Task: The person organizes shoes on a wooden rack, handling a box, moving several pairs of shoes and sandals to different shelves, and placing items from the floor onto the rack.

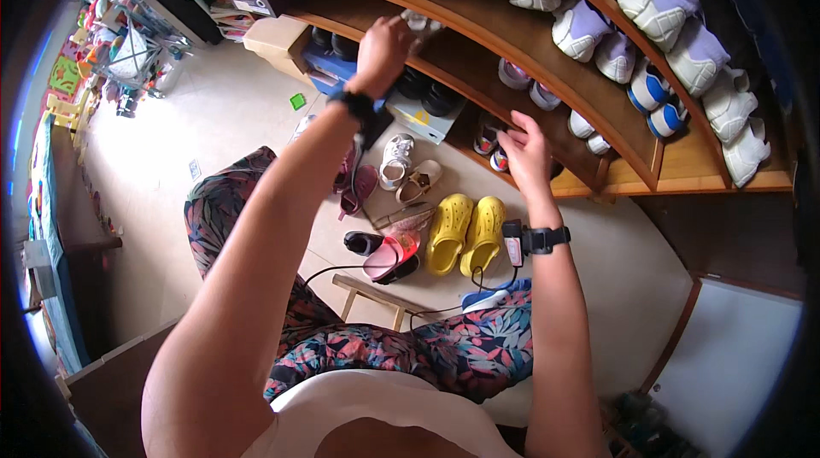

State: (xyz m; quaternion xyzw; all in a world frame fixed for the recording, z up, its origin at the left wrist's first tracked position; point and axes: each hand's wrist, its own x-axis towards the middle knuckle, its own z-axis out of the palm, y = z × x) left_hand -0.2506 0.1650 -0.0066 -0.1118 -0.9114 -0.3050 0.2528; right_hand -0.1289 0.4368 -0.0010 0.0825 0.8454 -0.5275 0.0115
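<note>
Showing at the wooden shelf [453, 49], a pale shoe [421, 23], judged light and pliable and best held by its firmer heel, is gripped by the left hand [384, 48] while the right hand [528, 150] is held loosely open, apparently empty.

Leaf-print trousers [474, 345], black wristbands [549, 241]

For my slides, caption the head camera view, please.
Left hand at a pale shoe, right hand by the wooden rack, yellow clogs on the floor.
</note>
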